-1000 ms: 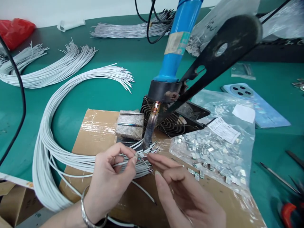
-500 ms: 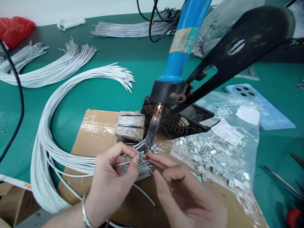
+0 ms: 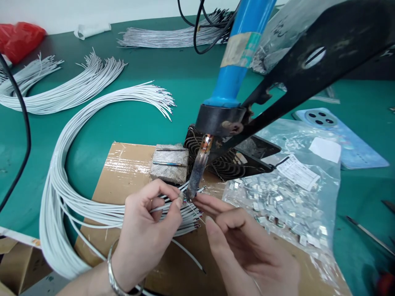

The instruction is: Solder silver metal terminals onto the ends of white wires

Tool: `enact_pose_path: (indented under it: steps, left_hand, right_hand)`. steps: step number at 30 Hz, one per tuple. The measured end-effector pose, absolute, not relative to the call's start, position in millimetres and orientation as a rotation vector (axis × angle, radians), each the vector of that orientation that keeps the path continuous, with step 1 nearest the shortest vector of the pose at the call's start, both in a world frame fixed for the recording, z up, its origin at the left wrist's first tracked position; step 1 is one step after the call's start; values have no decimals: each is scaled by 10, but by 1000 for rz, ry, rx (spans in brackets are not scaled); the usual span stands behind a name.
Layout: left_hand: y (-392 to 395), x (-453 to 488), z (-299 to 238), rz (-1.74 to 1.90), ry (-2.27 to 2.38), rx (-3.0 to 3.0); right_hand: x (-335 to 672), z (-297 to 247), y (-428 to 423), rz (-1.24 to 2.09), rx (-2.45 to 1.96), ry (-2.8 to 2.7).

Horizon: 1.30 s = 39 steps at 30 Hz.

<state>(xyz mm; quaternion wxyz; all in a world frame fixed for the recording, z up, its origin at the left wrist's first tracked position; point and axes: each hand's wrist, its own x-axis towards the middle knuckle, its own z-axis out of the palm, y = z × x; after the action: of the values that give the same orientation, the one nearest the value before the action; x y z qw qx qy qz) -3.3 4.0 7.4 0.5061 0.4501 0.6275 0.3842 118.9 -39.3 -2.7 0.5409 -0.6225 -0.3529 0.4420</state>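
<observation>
While a blue-handled soldering iron (image 3: 243, 45) hangs from its black metal arm (image 3: 296, 78) | left hand (image 3: 148, 230) pinches white insulated wires (image 3: 166, 208) between thumb and forefinger, ends kept within the tip's reach at six o'clock | right hand (image 3: 247, 250) fingers loosely apart, gripping nothing visible

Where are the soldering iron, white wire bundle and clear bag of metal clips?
Soldering iron (image 3: 230, 78), head view, on its blue handle.
White wire bundle (image 3: 52, 205), head view, on its curved left side.
Clear bag of metal clips (image 3: 277, 201), head view, on the clips inside.
</observation>
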Motion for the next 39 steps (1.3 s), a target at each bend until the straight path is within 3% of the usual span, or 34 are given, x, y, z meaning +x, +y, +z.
enact_pose_path:
  steps: [39]
  left_hand:
    - [41,-45,152,1043,1437,1085]
  right_hand:
    - [1168,-2,-384,1046,-1434,-793]
